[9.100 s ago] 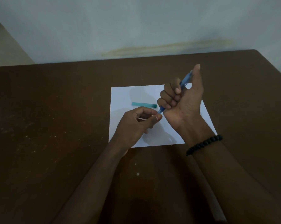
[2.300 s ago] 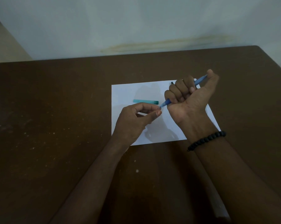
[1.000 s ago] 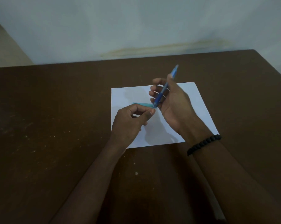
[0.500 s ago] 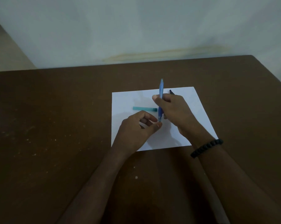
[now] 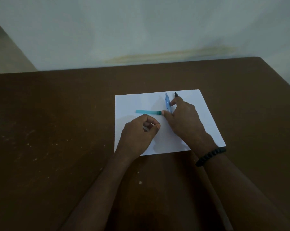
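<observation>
The right hand [image 5: 182, 119] pinches the blue pen [image 5: 167, 104] over the far half of the paper [image 5: 207, 117] — lay it flat right of the teal tube [image 5: 147, 112], then release. The curled left hand [image 5: 139, 132] pinches a small pale part.

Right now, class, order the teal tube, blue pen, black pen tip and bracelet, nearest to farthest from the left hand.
1. Teal tube, beyond the left hand, which pinches a pale piece.
2. Blue pen, in the right hand.
3. Black pen tip, farther back.
4. Bracelet, right wrist.
</observation>
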